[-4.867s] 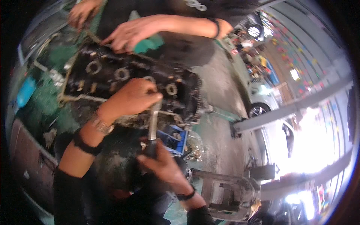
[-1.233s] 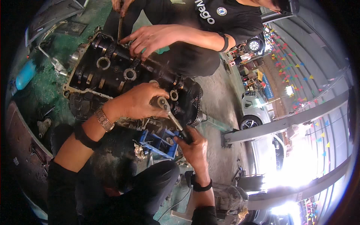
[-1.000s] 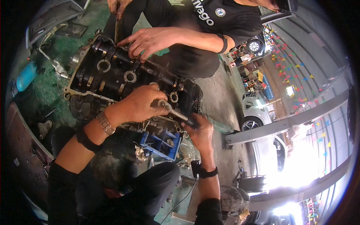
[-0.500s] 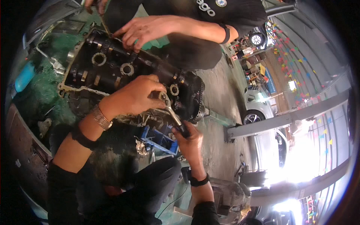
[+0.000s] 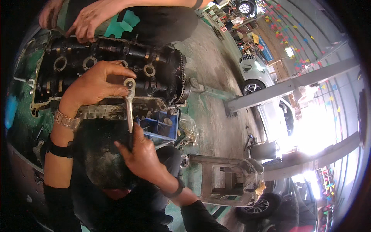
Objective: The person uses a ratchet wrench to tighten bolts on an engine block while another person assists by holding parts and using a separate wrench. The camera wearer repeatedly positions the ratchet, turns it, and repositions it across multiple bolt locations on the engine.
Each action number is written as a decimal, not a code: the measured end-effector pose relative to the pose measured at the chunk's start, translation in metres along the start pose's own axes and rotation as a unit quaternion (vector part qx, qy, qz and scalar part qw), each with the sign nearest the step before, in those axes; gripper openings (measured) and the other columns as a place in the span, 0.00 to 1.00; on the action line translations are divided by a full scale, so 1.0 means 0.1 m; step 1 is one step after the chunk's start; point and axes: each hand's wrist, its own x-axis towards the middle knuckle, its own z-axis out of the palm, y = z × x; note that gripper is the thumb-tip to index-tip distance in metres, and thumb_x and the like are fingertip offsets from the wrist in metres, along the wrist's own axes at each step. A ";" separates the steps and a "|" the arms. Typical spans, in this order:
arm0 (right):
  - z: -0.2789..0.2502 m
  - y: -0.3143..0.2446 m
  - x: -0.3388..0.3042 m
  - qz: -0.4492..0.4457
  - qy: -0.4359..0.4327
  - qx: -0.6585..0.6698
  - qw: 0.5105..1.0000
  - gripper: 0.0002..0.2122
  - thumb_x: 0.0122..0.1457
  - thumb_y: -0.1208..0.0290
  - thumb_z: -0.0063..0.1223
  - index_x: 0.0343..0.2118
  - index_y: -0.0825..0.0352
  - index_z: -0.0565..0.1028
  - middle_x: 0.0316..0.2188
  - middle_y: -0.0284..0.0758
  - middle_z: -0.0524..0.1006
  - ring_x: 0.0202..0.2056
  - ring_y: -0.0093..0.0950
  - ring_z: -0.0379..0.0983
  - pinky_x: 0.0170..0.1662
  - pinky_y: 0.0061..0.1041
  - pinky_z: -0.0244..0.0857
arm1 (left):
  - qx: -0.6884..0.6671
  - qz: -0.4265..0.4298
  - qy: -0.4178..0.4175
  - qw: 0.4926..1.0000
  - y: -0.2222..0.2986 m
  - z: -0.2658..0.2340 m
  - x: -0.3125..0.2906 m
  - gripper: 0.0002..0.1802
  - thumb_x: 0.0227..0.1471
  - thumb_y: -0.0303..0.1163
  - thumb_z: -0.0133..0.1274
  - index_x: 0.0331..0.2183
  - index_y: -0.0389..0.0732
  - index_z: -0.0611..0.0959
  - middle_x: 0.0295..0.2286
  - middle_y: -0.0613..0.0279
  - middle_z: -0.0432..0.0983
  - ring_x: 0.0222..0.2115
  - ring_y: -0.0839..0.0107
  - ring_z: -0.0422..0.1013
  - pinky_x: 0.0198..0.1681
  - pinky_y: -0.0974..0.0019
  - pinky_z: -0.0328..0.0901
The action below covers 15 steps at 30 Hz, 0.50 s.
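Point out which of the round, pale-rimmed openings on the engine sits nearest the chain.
The rightmost opening, to the right of the ratchet; the others lie farther left, away from the chain.

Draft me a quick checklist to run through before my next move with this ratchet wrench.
1. Left-hand grip at the ratchet wrench: ok, finger and thumb are against its head.
2. Right-hand grip on the handle: ok, holding the dark end.
3. Drive end seated on the engine: cannot tell, it is hidden below the head.
4. Co-worker's hands away from the wrench: ok, they are toward the engine's far left.
5. Divided blue tray clear of the handle: cannot tell, it shows just to the right, but the height gap is unclear.
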 end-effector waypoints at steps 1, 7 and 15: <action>0.03 0.00 -0.02 -0.019 0.017 0.014 1.000 0.30 0.55 0.70 0.63 0.54 0.79 0.59 0.21 0.52 0.74 0.24 0.51 0.75 0.26 0.39 0.67 | -0.010 0.011 -0.005 1.000 -0.01 0.00 -0.01 0.20 0.48 0.22 0.63 0.45 0.33 0.81 0.39 0.57 0.76 0.45 0.67 0.72 0.53 0.64 0.65; -0.09 0.13 0.04 -0.093 0.024 -0.059 0.994 0.34 0.55 0.63 0.62 0.54 0.82 0.57 0.19 0.48 0.74 0.19 0.47 0.73 0.21 0.42 0.65 | 0.044 0.009 0.000 0.999 -0.05 0.01 -0.03 0.23 0.45 0.23 0.64 0.46 0.40 0.83 0.45 0.58 0.77 0.53 0.66 0.65 0.59 0.60 0.57; -0.89 0.36 0.36 -0.112 0.046 -0.201 0.972 0.26 0.46 0.64 0.70 0.46 0.70 0.73 0.30 0.45 0.78 0.31 0.43 0.78 0.33 0.35 0.71 | -0.020 0.029 0.032 0.999 -0.08 0.08 -0.01 0.17 0.44 0.23 0.66 0.39 0.33 0.81 0.33 0.64 0.69 0.36 0.73 0.66 0.45 0.67 0.63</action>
